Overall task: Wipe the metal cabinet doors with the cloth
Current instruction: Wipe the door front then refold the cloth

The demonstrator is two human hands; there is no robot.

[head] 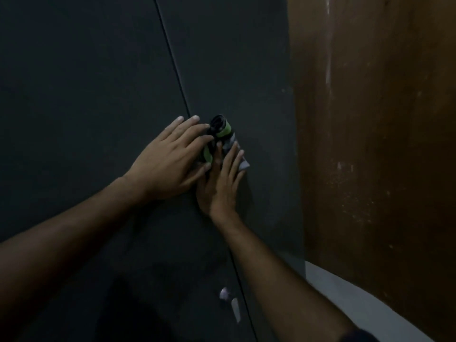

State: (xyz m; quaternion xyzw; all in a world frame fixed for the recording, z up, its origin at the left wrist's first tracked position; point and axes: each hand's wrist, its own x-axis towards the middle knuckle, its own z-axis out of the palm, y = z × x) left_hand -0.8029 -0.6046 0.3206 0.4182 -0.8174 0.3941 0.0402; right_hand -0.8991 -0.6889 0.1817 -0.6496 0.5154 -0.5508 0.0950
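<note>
Two dark grey metal cabinet doors fill the view, the left door [81,95] and the right door [234,70], split by a thin slanting seam. A bunched cloth [222,134], black, green and grey-white, is pressed flat against the right door just right of the seam. My left hand [167,161] lies across the seam with its fingertips on the cloth's left side. My right hand [222,183] presses the cloth from below, fingers spread over it. Much of the cloth is hidden under both hands.
A silvery handle [235,309] and a small round lock [224,292] sit low on the left door by the seam. A brown, stained wall [370,119] stands right of the cabinet, with a pale strip [345,297] at its foot.
</note>
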